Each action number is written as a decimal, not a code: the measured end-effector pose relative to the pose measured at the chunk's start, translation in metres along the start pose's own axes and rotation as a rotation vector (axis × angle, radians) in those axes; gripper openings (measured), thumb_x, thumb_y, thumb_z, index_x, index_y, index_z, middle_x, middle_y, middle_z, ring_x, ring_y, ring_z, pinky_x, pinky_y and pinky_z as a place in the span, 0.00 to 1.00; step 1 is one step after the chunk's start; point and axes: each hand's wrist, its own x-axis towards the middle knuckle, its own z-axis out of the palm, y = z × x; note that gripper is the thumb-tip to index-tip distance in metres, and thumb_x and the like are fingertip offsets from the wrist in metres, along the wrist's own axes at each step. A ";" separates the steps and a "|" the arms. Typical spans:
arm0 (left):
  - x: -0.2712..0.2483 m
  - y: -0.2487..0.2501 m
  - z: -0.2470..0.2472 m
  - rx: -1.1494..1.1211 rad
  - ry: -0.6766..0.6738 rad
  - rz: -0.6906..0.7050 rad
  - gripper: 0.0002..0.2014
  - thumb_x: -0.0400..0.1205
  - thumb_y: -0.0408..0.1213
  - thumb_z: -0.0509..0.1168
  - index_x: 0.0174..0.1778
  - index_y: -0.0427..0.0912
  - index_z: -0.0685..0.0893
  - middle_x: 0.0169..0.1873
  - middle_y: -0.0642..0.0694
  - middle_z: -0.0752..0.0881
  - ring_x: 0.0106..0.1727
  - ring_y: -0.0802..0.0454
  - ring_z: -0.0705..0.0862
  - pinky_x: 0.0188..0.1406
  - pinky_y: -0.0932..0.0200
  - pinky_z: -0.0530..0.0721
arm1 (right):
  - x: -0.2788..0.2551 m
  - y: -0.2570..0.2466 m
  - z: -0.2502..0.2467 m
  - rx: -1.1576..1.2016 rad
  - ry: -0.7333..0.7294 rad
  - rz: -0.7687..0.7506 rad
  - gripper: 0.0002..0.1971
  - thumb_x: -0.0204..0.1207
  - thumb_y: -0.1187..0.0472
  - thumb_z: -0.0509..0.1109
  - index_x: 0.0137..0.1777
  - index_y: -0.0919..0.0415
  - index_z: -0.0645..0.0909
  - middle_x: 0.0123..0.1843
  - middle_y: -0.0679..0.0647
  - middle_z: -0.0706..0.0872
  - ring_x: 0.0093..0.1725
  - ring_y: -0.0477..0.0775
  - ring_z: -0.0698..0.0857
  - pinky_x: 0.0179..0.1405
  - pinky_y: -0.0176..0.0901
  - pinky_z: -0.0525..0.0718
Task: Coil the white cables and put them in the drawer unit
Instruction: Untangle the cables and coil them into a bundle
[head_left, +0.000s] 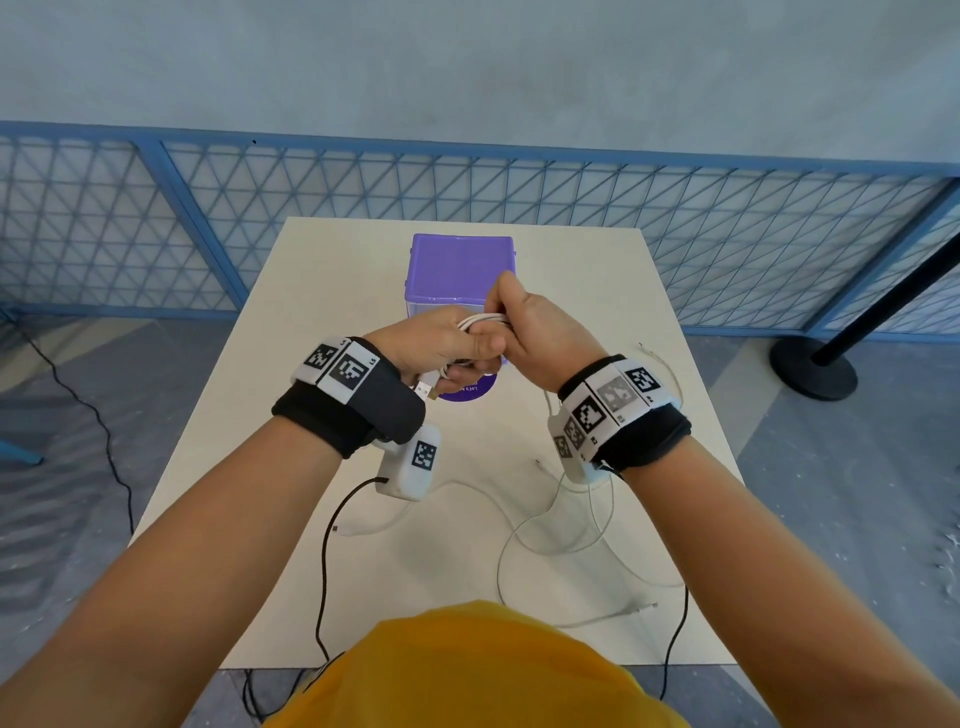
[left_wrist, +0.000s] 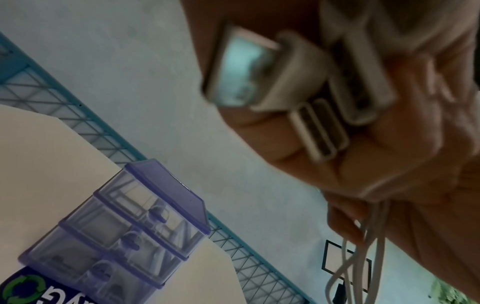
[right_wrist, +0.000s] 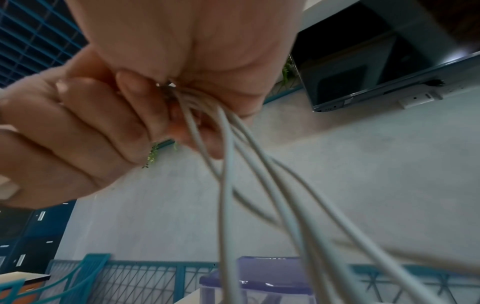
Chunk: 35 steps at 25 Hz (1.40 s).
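Note:
Both hands meet above the table in front of the purple drawer unit (head_left: 461, 270). My left hand (head_left: 447, 345) grips a coiled white cable (head_left: 480, 321), its USB plug (head_left: 425, 388) sticking out below the palm. In the left wrist view the plug (left_wrist: 249, 70) and the coil's loops (left_wrist: 361, 259) lie in the curled fingers. My right hand (head_left: 524, 317) pinches the same coil's loops (right_wrist: 228, 164) from the right. The drawer unit (left_wrist: 122, 232) has a purple top and clear drawers, all pushed in. More white cables (head_left: 566, 525) lie loose on the table near me.
The cream table (head_left: 291, 395) has a purple round sticker (head_left: 467, 389) under the drawer unit. Black wrist-camera cords (head_left: 327, 561) trail over the front edge. A blue mesh fence (head_left: 156, 228) stands behind the table, and a black post base (head_left: 813, 366) sits on the floor at the right.

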 end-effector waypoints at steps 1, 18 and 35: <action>-0.001 0.001 0.000 0.008 0.010 -0.015 0.12 0.75 0.40 0.69 0.33 0.40 0.74 0.16 0.54 0.76 0.15 0.62 0.67 0.12 0.71 0.65 | -0.001 0.001 0.002 0.043 0.004 -0.006 0.10 0.79 0.54 0.58 0.43 0.58 0.63 0.29 0.53 0.77 0.33 0.61 0.78 0.35 0.53 0.78; 0.015 -0.003 0.024 0.097 0.550 0.214 0.14 0.86 0.41 0.53 0.61 0.47 0.82 0.32 0.42 0.82 0.32 0.48 0.77 0.25 0.61 0.75 | 0.005 0.009 0.018 0.162 0.350 0.265 0.15 0.83 0.56 0.50 0.48 0.66 0.74 0.36 0.58 0.77 0.35 0.59 0.74 0.36 0.44 0.68; 0.031 -0.013 0.034 -0.456 0.616 0.206 0.16 0.87 0.43 0.49 0.39 0.45 0.78 0.29 0.52 0.83 0.37 0.53 0.83 0.39 0.57 0.82 | -0.002 0.023 0.041 0.272 0.067 0.261 0.20 0.84 0.55 0.44 0.31 0.55 0.68 0.29 0.47 0.74 0.30 0.41 0.72 0.34 0.36 0.67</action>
